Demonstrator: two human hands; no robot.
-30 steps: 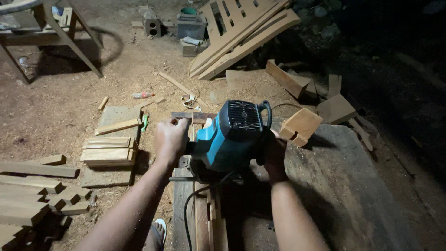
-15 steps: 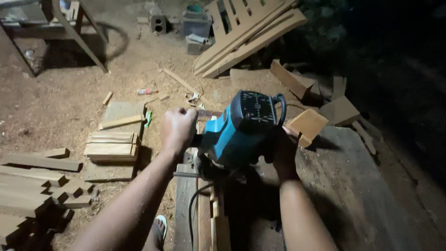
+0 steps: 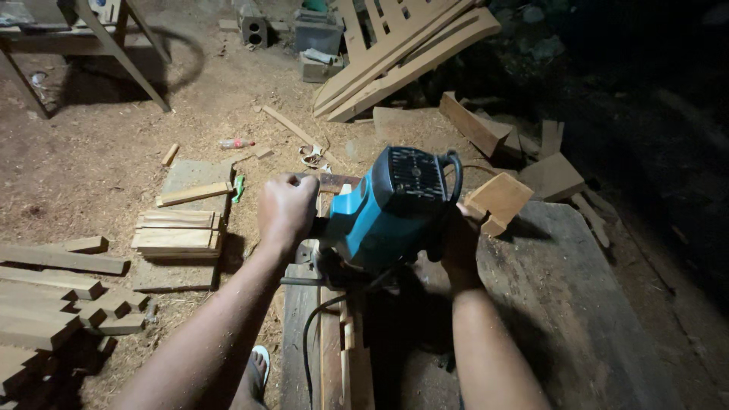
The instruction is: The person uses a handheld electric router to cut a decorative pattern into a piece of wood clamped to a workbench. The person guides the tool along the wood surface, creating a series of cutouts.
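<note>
Head view – both hands' fingers clenched on blue router [image 3: 387,209], right hand [image 3: 459,243] shadowed, left hand [image 3: 287,209] lit.

Teal plastic power router [image 3: 380,220] with a black vented top cap and a black cord [image 3: 313,326]. Grey, weathered wooden surface [image 3: 577,304]. Pale tan wood block [image 3: 497,201] at 2 o'clock of the router. Light yellow-brown stacked wood strips [image 3: 176,230] at 9 o'clock. Reddish-brown sawdust floor [image 3: 91,167]. Small green tool [image 3: 238,188] at 10 o'clock. Grey concrete block [image 3: 254,29] at 11 o'clock.
</note>
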